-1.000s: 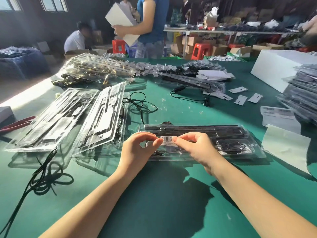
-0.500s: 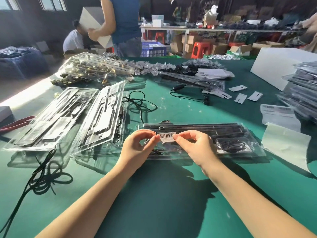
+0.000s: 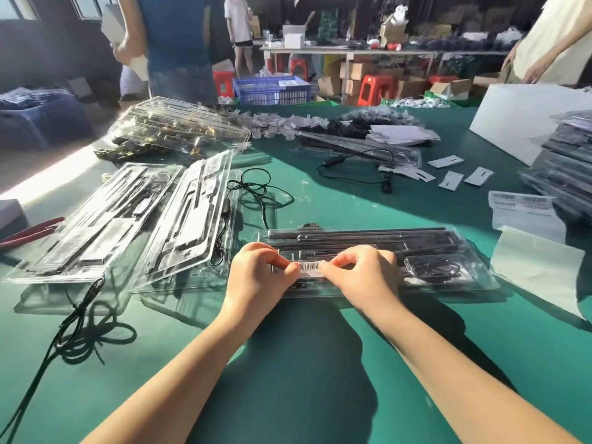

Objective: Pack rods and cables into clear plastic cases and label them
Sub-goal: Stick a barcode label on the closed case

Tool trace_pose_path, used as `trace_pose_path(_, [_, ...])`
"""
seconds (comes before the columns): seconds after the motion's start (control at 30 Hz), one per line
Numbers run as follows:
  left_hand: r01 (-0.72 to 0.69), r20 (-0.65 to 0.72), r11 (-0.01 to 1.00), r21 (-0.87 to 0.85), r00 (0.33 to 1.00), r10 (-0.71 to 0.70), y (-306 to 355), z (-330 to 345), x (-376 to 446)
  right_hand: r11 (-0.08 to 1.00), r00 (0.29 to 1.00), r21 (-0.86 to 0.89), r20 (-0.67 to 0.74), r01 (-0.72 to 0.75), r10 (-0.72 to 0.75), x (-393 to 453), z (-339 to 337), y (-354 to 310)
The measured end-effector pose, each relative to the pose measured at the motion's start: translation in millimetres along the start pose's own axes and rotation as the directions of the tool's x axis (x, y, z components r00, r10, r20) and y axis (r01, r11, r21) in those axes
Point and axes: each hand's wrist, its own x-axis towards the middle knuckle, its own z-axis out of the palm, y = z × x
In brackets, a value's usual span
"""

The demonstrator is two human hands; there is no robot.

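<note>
Fingers of the left hand (image 3: 256,277) and right hand (image 3: 362,277) pinch opposite ends of a barcode label (image 3: 310,266), held over the closed clear case (image 3: 432,251) on the green desk (image 3: 320,363).

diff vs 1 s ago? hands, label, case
The barcode label rose slightly at mid-second, now sits low on the clear case. Left hand and right hand keep pinching its ends. Case unmoved.

Red-handled pliers (image 3: 30,231) lie at the green table's (image 3: 320,363) left edge; beyond its far edge stand a blue crate (image 3: 272,90) and red stools (image 3: 374,89).
</note>
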Motion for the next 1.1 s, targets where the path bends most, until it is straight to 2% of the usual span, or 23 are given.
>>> trace_pose_path(0.1, [0.006, 0.012, 1.000, 0.005, 1.000, -0.006, 0.9, 0.1, 0.9, 1.000, 1.000, -0.008, -0.003, 0.000, 0.000, 0.5, 0.0, -0.6])
trace_pose_path(0.33, [0.009, 0.056, 0.999, -0.052, 0.998, -0.006, -4.3, -4.3, 4.3, 0.977, 0.991, 0.176, 0.065, -0.123, 0.113, 2.8, -5.5, -0.3])
trace_pose_path(0.5, [0.039, 0.047, 0.999, 0.001, 0.998, -0.039, -2.5, -5.4, 3.6, 1.000, 1.000, 0.017, -0.010, -0.027, 0.027, 1.7, 3.6, 0.8])
trace_pose_path(0.7, [-0.010, 0.053, 0.989, 0.145, 0.999, 0.002, 2.4, -3.3, 0.5, 0.987, 0.991, -0.148, -0.114, 0.055, -0.072, -3.8, 10.7, 1.2])
trace_pose_path(0.73, [-0.025, 0.057, 0.982, 0.188, 0.998, 0.014, 4.9, -4.5, -0.9, 0.983, 0.983, -0.152, -0.133, 0.104, -0.124, -6.6, 9.8, 0.2])
trace_pose_path(0.77, [-0.086, 0.069, 0.965, 0.247, 0.995, 0.071, 7.3, -6.1, -2.9, 0.959, 0.960, -0.191, -0.144, 0.210, -0.239, -9.5, 7.6, -0.2])
trace_pose_path(0.83, [-0.309, 0.177, 0.871, 0.381, 0.949, 0.260, 12.6, -10.6, -7.7, 0.790, 0.827, -0.350, -0.070, 0.504, -0.558, -15.1, 2.3, 0.7])
trace_pose_path(0.87, [-0.401, 0.265, 0.812, 0.424, 0.912, 0.312, 14.8, -12.8, -10.3, 0.681, 0.761, -0.426, 0.026, 0.595, -0.648, -17.8, -0.9, 3.6])
trace_pose_path(0.9, [-0.444, 0.336, 0.777, 0.445, 0.888, 0.315, 15.2, -14.1, -12.3, 0.625, 0.753, -0.477, 0.133, 0.618, -0.644, -19.4, -5.7, 7.1])
trace_pose_path(0.97, [-0.431, 0.389, 0.771, 0.468, 0.884, 0.257, 13.1, -13.6, -15.9, 0.652, 0.848, -0.551, 0.250, 0.522, -0.467, -16.9, -21.2, 18.7])
trace_pose_path(1.03, [-0.376, 0.382, 0.772, 0.513, 0.905, 0.187, 11.6, -10.9, -19.5, 0.744, 0.947, -0.586, 0.203, 0.321, -0.248, -5.0, -44.2, 34.2])
trace_pose_path(1.1, [-0.336, 0.372, 0.760, 0.556, 0.918, 0.133, 13.1, -6.0, -22.9, 0.749, 0.995, -0.657, 0.090, 0.083, -0.031, 14.5, -70.9, 51.0])
